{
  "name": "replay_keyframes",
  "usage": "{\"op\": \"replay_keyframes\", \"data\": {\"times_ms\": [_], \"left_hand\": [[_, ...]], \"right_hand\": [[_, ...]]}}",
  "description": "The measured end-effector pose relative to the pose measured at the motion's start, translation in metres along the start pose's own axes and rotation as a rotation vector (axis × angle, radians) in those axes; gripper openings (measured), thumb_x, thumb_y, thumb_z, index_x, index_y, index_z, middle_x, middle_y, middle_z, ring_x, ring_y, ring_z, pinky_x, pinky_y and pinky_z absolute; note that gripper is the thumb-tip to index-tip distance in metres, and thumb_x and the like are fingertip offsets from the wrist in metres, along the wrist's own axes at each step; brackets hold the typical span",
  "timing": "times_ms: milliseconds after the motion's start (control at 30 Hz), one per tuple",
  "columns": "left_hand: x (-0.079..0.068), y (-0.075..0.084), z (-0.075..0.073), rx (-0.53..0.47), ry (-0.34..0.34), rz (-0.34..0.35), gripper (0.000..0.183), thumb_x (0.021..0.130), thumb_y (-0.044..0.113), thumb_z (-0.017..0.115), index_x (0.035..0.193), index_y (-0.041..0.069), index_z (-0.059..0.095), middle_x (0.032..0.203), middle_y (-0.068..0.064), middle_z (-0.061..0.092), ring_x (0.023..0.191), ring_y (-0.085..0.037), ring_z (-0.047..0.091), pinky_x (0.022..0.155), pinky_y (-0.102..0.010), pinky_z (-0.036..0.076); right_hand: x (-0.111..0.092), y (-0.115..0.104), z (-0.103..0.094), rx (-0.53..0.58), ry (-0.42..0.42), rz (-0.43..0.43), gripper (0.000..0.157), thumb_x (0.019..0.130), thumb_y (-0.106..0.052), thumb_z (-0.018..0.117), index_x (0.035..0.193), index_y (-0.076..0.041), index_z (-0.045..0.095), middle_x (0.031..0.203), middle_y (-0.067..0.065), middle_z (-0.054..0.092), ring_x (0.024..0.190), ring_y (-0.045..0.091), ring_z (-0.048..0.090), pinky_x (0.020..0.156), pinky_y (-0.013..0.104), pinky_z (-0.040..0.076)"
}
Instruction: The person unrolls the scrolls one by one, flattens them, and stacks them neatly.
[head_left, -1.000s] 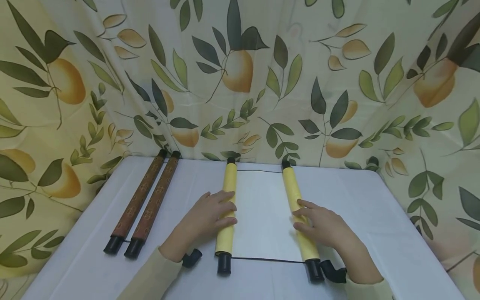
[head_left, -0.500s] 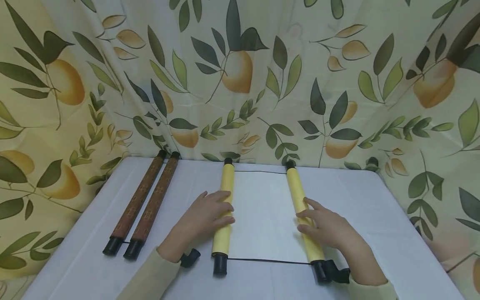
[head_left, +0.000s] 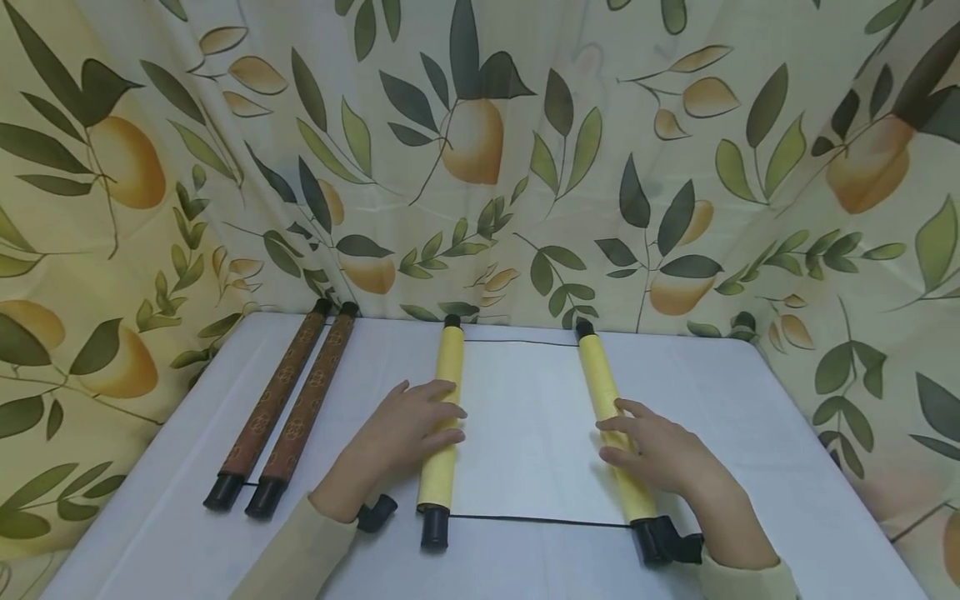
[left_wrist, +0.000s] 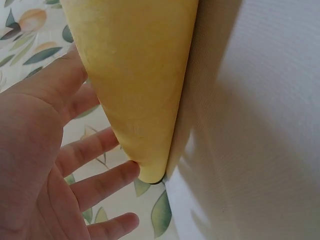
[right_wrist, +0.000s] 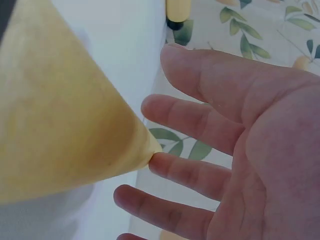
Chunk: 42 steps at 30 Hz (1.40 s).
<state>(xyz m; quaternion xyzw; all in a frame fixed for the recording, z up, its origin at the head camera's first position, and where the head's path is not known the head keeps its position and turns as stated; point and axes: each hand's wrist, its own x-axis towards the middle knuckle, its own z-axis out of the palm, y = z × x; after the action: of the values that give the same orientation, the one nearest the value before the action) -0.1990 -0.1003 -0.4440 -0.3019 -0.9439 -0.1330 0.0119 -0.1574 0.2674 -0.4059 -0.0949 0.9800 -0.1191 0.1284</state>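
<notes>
A scroll lies partly unrolled on the table, its white sheet [head_left: 532,425] flat between two yellow rolls with black end knobs. On the left roll [head_left: 451,354] rests my left hand [head_left: 401,433], fingers stretched across the top. My right hand [head_left: 663,454] lies over the right roll [head_left: 597,367], its fingers extended and slightly spread. In the left wrist view, fingertips [left_wrist: 131,169] touch the side of the yellow roll [left_wrist: 135,75]. The right wrist view has straight fingers against the other roll [right_wrist: 60,120], neither hand wrapped around it.
Two brown patterned scroll rods [head_left: 270,404] with black ends lie side by side at the table's left. The white-covered table [head_left: 750,433] meets a curtain [head_left: 555,167] printed with fruit and leaves at its back edge. Black wrist pieces [head_left: 377,512] sit below the hands.
The two yellow rolls have moved apart, the left one leftward and the right one rightward, each with its hand. More white sheet shows between them. The brown rods stay put.
</notes>
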Motion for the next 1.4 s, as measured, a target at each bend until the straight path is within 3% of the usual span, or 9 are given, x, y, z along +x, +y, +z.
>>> {"op": "replay_keyframes", "data": {"times_ms": [400, 800, 1000, 1267, 1400], "left_hand": [[-0.001, -0.007, -0.003, -0.004, 0.039, 0.015, 0.028, 0.097, 0.048, 0.061, 0.109, 0.026, 0.073, 0.152, -0.002, 0.048, 0.14, -0.03, 0.043, 0.108, -0.057, 0.037], [-0.001, -0.009, -0.007, -0.018, 0.01, -0.026, 0.033, 0.097, 0.048, 0.06, 0.121, 0.028, 0.07, 0.146, -0.006, 0.053, 0.133, -0.026, 0.052, 0.108, -0.062, 0.035], [-0.002, -0.011, -0.007, -0.02, 0.013, -0.011, 0.029, 0.096, 0.044, 0.063, 0.114, 0.025, 0.074, 0.145, -0.007, 0.053, 0.131, -0.027, 0.053, 0.108, -0.062, 0.035], [-0.003, -0.016, -0.005, -0.028, 0.019, -0.017, 0.024, 0.094, 0.039, 0.068, 0.112, 0.023, 0.072, 0.148, -0.002, 0.053, 0.131, -0.023, 0.054, 0.11, -0.06, 0.035], [-0.003, -0.018, -0.004, -0.023, 0.016, -0.024, 0.023, 0.095, 0.039, 0.066, 0.113, 0.025, 0.07, 0.147, 0.0, 0.053, 0.131, -0.022, 0.054, 0.11, -0.059, 0.035]], "right_hand": [[0.0, 0.006, -0.003, -0.001, -0.002, 0.008, 0.053, 0.09, -0.05, 0.068, 0.133, -0.018, 0.065, 0.151, 0.022, 0.041, 0.124, 0.048, 0.052, 0.085, 0.07, 0.045], [0.002, 0.013, -0.003, 0.015, -0.002, 0.016, 0.062, 0.09, -0.048, 0.069, 0.142, -0.018, 0.056, 0.15, 0.025, 0.042, 0.131, 0.05, 0.045, 0.09, 0.072, 0.041], [0.001, 0.013, -0.005, 0.009, -0.023, 0.038, 0.057, 0.09, -0.05, 0.068, 0.136, -0.017, 0.063, 0.151, 0.026, 0.04, 0.13, 0.053, 0.045, 0.089, 0.074, 0.041], [0.0, 0.012, -0.006, -0.001, -0.024, 0.045, 0.062, 0.091, -0.051, 0.067, 0.137, -0.01, 0.061, 0.154, 0.024, 0.038, 0.134, 0.053, 0.04, 0.094, 0.074, 0.038], [0.0, 0.013, -0.006, 0.013, -0.024, 0.049, 0.06, 0.09, -0.05, 0.067, 0.137, -0.013, 0.061, 0.154, 0.025, 0.038, 0.134, 0.053, 0.04, 0.094, 0.074, 0.037]]}}
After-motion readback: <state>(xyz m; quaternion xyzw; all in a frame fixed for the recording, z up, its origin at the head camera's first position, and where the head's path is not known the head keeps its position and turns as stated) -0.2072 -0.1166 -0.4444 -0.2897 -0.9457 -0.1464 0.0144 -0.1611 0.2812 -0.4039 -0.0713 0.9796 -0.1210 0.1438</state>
